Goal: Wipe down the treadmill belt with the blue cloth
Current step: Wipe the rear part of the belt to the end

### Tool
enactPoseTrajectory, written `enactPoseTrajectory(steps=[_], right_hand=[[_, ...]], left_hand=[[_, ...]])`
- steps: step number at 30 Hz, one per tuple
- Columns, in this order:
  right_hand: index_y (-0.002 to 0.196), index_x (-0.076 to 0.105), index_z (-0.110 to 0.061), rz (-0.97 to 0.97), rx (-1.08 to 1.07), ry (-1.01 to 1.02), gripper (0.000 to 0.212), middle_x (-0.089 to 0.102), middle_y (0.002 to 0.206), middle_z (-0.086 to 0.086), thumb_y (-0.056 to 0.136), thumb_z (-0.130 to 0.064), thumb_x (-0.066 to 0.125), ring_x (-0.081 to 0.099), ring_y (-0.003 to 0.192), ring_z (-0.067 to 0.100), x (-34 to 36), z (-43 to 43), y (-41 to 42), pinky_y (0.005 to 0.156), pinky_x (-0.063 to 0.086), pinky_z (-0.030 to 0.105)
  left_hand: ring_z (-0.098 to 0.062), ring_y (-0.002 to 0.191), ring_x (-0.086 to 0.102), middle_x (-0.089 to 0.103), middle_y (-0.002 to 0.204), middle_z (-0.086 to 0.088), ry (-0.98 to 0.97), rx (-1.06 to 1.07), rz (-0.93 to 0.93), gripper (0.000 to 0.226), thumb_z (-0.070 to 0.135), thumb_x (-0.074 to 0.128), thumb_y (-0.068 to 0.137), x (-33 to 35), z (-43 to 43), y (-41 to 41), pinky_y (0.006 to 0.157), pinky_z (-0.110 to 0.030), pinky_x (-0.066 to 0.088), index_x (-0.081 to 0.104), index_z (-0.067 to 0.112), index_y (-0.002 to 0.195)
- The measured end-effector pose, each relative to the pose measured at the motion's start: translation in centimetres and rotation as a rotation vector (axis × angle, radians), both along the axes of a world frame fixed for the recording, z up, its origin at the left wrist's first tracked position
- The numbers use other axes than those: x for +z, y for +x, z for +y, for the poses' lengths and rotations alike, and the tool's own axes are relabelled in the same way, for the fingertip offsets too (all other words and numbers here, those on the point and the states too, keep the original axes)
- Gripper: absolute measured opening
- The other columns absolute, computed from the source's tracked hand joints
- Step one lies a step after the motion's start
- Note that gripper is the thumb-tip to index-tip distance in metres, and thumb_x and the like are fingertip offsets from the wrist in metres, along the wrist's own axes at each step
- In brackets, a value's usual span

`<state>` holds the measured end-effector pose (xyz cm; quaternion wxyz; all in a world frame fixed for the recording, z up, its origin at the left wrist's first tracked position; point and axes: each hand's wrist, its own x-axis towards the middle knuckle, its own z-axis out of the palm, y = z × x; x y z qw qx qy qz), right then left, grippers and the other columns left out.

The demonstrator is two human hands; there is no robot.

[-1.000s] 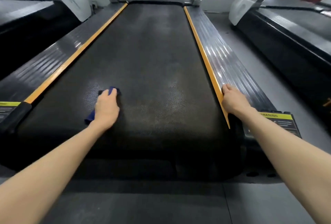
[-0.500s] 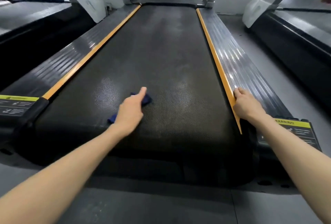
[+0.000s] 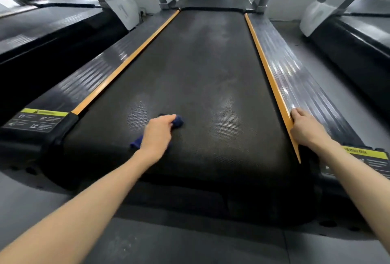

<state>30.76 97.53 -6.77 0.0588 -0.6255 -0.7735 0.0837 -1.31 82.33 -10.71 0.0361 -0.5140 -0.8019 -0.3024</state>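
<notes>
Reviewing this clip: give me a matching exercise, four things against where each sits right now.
Things: 1 blue cloth; 2 left hand; 3 right hand; 4 left yellow label.
Places: A on the right side rail; B holding the cloth; C bunched on the belt; D on the near left corner cover.
Pairs: 1-C, 2-B, 3-A, 4-D.

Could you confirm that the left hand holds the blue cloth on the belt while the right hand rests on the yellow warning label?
Not quite. The left hand does hold the blue cloth on the belt, but the right hand rests on the side rail, ahead of the yellow warning label, as the head view shows.
</notes>
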Motion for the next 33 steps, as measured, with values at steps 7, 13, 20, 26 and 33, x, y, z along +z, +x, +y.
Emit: enactPoseTrajectory(steps=[7,13,20,26,33], right_hand=[[0.114,0.045,0.003,-0.001,0.006,0.057,0.032,0.044,0.125,0.019,0.083,0.007,0.039,0.041,0.114,0.034,-0.8,0.9,-0.1,0.094,0.036,0.039],[0.115,0.045,0.000,-0.004,0.032,0.042,0.031,0.044,0.125,0.016,0.084,0.005,0.041,0.041,0.114,0.032,-0.7,0.8,0.2,0.093,0.036,0.038],[0.136,0.036,-0.001,-0.014,0.002,0.022,0.048,0.034,0.143,0.015,0.088,0.002,0.042,0.033,0.130,0.030,-0.2,0.5,-0.3,0.106,0.029,0.039],[0.129,0.040,-0.004,0.034,0.006,-0.002,0.042,0.037,0.140,0.013,0.087,0.002,0.043,0.037,0.124,0.031,0.0,-0.1,0.0,0.098,0.035,0.039],[0.121,0.044,-0.004,0.032,-0.017,0.034,0.035,0.042,0.129,0.011,0.087,0.004,0.040,0.040,0.119,0.028,-0.4,0.0,-0.2,0.093,0.038,0.038]], left_hand=[[-0.034,0.076,0.065,0.071,0.084,-0.013,0.087,-0.100,0.022,0.015,0.006,0.060,0.082,0.7,-1.6,5.6,0.062,-0.034,0.047,0.072,0.013,0.089],[-0.026,0.101,0.063,0.070,0.109,-0.005,0.038,-0.338,0.049,0.029,0.009,0.055,0.085,-0.4,0.8,4.7,0.087,-0.030,0.043,0.070,0.018,0.108],[-0.031,0.101,0.059,0.067,0.111,-0.006,-0.055,-0.239,0.042,0.025,0.015,0.045,0.090,0.3,3.3,7.3,0.079,-0.035,0.040,0.065,0.015,0.106],[-0.027,0.103,0.063,0.067,0.114,-0.006,-0.014,-0.605,0.107,0.030,0.012,0.050,0.089,-0.6,5.4,7.3,0.084,-0.031,0.045,0.066,0.014,0.114],[-0.023,0.111,0.060,0.066,0.118,0.000,0.025,-0.604,-0.072,0.028,0.012,0.056,0.089,-0.4,6.5,10.4,0.093,-0.038,0.047,0.067,0.018,0.114]])
